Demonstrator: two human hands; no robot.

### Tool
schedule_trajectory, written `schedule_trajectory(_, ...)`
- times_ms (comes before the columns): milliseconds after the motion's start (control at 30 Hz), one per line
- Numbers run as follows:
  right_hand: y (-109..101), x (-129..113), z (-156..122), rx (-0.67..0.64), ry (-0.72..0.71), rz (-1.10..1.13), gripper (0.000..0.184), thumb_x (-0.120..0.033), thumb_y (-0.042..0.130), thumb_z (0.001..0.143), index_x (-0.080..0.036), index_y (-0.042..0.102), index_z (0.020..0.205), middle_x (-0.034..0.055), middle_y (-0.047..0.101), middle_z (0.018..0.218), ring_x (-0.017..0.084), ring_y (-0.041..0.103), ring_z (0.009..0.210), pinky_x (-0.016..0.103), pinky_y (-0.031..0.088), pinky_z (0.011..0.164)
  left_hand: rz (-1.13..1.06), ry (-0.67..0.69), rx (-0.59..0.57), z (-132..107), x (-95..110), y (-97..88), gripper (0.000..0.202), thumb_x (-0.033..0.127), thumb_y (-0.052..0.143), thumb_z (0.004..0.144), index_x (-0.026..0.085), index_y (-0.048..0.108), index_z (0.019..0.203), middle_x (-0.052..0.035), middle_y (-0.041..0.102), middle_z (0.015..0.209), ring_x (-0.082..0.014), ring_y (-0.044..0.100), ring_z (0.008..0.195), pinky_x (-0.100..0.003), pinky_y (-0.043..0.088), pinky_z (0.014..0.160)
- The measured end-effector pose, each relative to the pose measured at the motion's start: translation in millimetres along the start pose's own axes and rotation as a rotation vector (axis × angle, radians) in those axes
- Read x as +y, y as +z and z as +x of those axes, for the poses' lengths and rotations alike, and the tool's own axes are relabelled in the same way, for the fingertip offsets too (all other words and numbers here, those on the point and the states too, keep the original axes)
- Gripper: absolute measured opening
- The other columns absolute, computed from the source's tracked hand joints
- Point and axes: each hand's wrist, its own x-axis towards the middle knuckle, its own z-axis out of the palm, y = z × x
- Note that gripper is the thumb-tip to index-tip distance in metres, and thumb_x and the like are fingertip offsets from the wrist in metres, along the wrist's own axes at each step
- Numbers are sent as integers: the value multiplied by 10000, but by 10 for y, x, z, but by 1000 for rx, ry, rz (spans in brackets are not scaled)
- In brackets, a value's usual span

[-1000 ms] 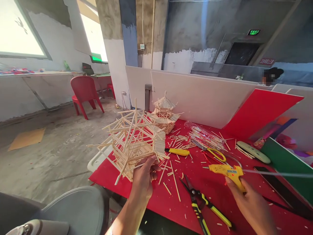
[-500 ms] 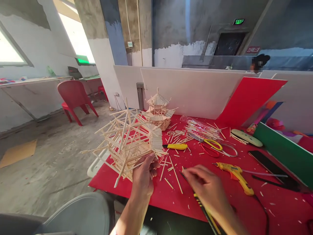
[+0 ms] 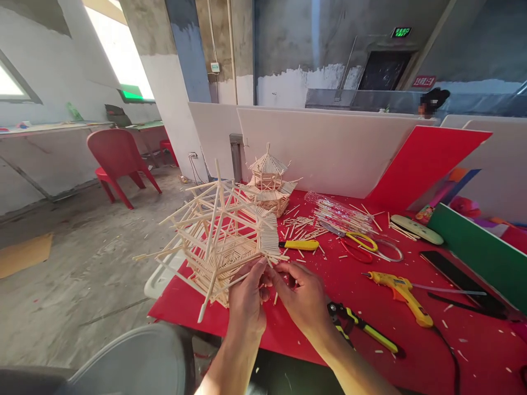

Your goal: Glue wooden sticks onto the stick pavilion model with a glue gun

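Note:
A framework of pale wooden sticks (image 3: pixel 220 216) leans at the left of the table, with long bare poles jutting out and one roof face covered in close-set sticks. At its lower right corner my left hand (image 3: pixel 248 291) is closed on the frame's edge. My right hand (image 3: pixel 300 291) meets it there, thumb and fingers pinched together beside the left fingertips; what lies in the pinch is too small to make out. Black-and-yellow pliers (image 3: pixel 362 326) lie beside my right wrist, their handles spread. Behind the framework stands a stick pagoda (image 3: pixel 268 186) with tiered roofs.
On the red table (image 3: pixel 329 285) lie a yellow utility knife (image 3: pixel 302 245), yellow-handled scissors (image 3: pixel 356 240), a yellow glue gun (image 3: pixel 401 293) with its cord, a black phone (image 3: pixel 457 280) and loose sticks (image 3: pixel 302 225). White boards (image 3: pixel 321 151) stand behind. A grey stool (image 3: pixel 132 362) is at lower left.
My right hand has let go of the pliers, now lying on the table, and moved left to the framework's corner beside my left hand. The left hand keeps its hold.

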Motion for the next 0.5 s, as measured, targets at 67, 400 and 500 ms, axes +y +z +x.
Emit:
schedule_trajectory(67, 13, 11, -3, 17, -34, -10, 223, -404, 585, 918, -234, 723, 878, 11, 732, 819, 155, 640, 730, 234, 447, 654, -2, -1, 0, -4, 6, 3, 209, 304, 808, 649, 164, 679, 735, 17, 588, 596, -74, 476, 489, -161, 287, 377)
schedule_trajectory(400, 48, -37, -16, -31, 157, 235, 263, -453, 624, 876, -229, 759, 858, 13, 738, 786, 144, 633, 671, 225, 453, 614, -21, 3, 35, -21, 14, 43, 240, 302, 824, 633, 170, 675, 766, 33, 574, 570, -68, 465, 464, -156, 279, 373)
schedule_trajectory(500, 59, -71, 2, -89, 310, 460, 295, -484, 674, 824, -200, 756, 829, 15, 723, 712, 142, 606, 617, 219, 453, 556, -19, -9, 33, -26, 22, 50, 252, 313, 826, 629, 162, 669, 754, 34, 561, 547, -65, 458, 451, -158, 276, 378)
